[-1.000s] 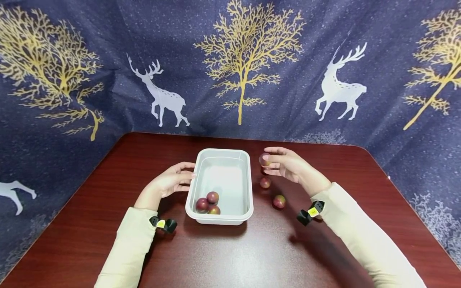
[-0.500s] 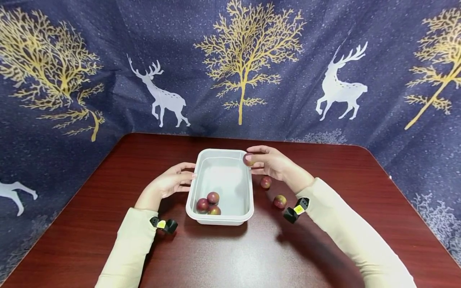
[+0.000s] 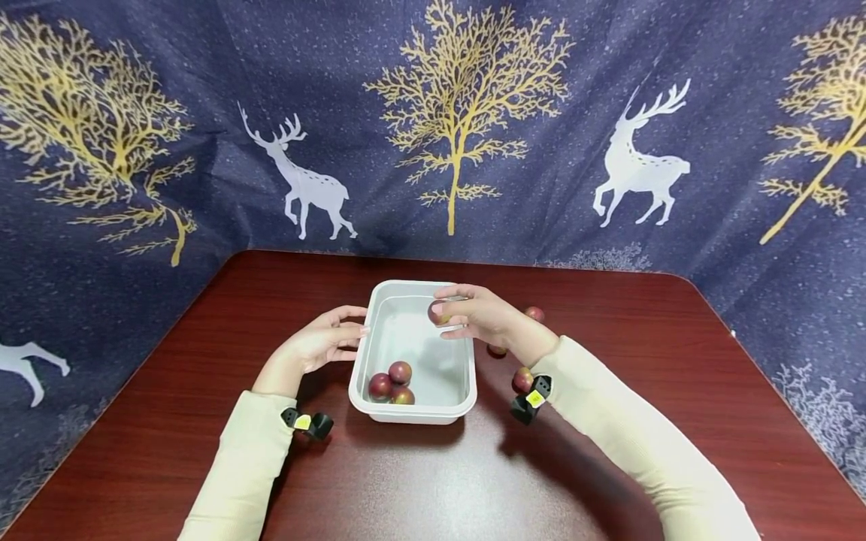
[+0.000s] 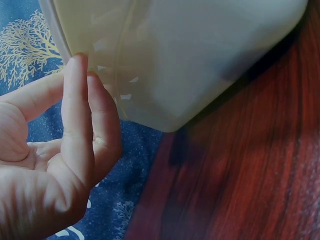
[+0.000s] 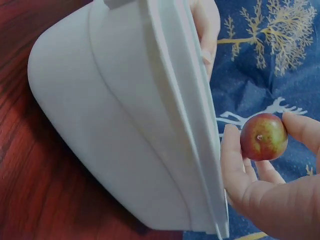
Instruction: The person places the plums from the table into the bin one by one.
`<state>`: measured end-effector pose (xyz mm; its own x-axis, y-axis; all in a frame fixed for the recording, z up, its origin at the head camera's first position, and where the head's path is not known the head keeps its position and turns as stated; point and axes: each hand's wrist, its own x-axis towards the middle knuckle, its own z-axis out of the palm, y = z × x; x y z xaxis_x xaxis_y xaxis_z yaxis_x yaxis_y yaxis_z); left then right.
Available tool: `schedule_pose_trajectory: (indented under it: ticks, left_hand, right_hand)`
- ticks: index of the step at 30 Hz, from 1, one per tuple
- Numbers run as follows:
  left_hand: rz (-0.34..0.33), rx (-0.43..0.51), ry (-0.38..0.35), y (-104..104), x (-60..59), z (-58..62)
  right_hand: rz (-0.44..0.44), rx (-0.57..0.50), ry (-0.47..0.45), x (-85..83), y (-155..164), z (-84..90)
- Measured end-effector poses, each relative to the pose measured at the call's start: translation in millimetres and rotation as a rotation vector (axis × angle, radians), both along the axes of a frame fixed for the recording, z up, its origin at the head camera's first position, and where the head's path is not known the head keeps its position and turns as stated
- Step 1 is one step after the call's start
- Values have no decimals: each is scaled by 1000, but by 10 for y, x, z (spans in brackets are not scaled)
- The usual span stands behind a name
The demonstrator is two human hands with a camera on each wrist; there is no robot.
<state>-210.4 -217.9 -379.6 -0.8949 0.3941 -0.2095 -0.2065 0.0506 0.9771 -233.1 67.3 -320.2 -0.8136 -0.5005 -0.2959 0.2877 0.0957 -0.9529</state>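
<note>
Right hand [image 3: 483, 319], plum [image 3: 438, 312] pinched in its fingertips, has swung in over the white tray [image 3: 389, 409] while relaxed left hand [image 3: 318, 346] steadies the rim.

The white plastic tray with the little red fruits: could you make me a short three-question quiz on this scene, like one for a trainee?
1. True or false: the right hand pinches a small round red fruit above the white plastic tray.
2. How many red fruits lie inside the tray? A) one B) three C) five
3. Fill in: the left hand touches the tray's ____ side wall.

Key
1. True: the fruit sits between the thumb and fingertips, over the tray's far right part.
2. B: a cluster of three fruits lies in the near left corner.
3. Left: its fingertips meet the outer wall just under the rim.
</note>
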Motion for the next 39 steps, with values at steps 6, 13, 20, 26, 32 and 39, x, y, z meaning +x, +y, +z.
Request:
schedule_pose_trajectory:
  ticks: [6, 13, 20, 26, 32, 39]
  left_hand:
    - [0, -2, -6, -8, -7, 2]
    - [-2, -3, -6, 0, -3, 22]
    - [2, 6, -8, 3, 6, 23]
    - [-17, 33, 10, -3, 16, 24]
    - [-31, 46, 16, 0, 16, 15]
    - [-45, 54, 9, 2, 8, 9]
  right_hand:
    - [20, 20, -6, -1, -118, -73]
    - [33, 41, 4, -2, -213, -102]
    - [51, 57, 20, -61, -291, -199]
    - [37, 75, 32, -75, -363, -268]
    - [20, 142, 84, -49, -433, -329]
    - [16, 198, 129, -31, -501, -412]
